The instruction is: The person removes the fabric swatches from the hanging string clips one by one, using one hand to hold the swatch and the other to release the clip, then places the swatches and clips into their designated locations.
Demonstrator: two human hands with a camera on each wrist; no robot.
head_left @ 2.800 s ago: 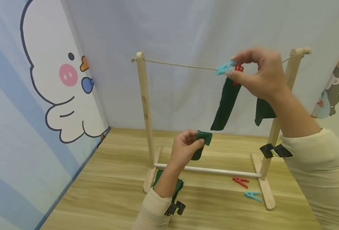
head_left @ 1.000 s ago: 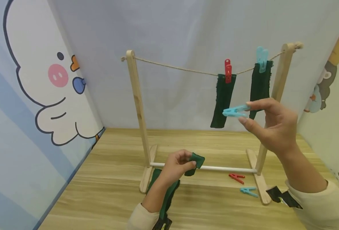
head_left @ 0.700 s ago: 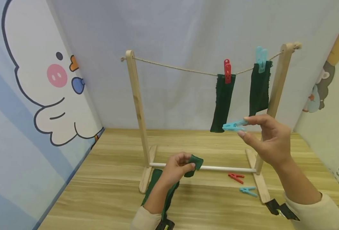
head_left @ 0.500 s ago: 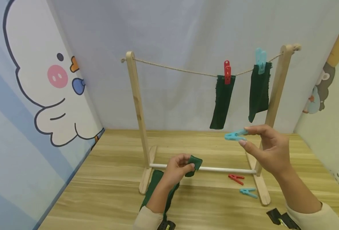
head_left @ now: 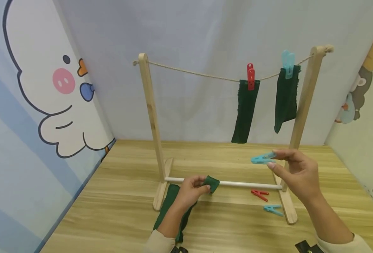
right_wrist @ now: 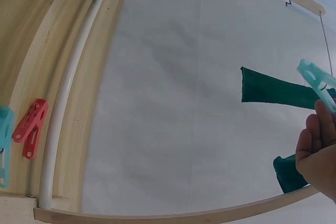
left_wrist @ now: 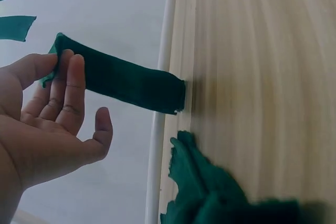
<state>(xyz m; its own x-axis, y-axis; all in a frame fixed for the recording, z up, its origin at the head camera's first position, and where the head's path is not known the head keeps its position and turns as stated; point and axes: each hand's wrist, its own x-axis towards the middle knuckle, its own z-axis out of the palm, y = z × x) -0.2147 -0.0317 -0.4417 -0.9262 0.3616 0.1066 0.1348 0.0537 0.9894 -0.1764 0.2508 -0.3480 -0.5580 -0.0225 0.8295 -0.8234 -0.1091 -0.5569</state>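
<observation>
My left hand [head_left: 190, 192] pinches the top end of a dark green cloth strip [head_left: 212, 183] between thumb and fingers, low by the rack's bar. In the left wrist view that strip [left_wrist: 126, 80] slants down to the table. My right hand [head_left: 301, 172] holds a light blue clothespin [head_left: 262, 159] by its handles, below the line and apart from any cloth. Two green strips hang from the rope [head_left: 192, 72]: the middle strip [head_left: 245, 114] under a red clothespin [head_left: 251, 78], the right strip [head_left: 285, 102] under a blue clothespin [head_left: 288, 65].
More green cloth [head_left: 171, 201] lies on the table, partly behind the left forearm. A red clothespin [head_left: 260, 195] and a blue clothespin [head_left: 272, 210] lie by the rack's right foot [head_left: 290, 211]. A white bar [head_left: 251, 185] joins the wooden posts near the tabletop.
My right hand has come down from beside the red clothespin on the rope, still holding the blue clothespin. My left hand has sunk toward the table with its green strip.
</observation>
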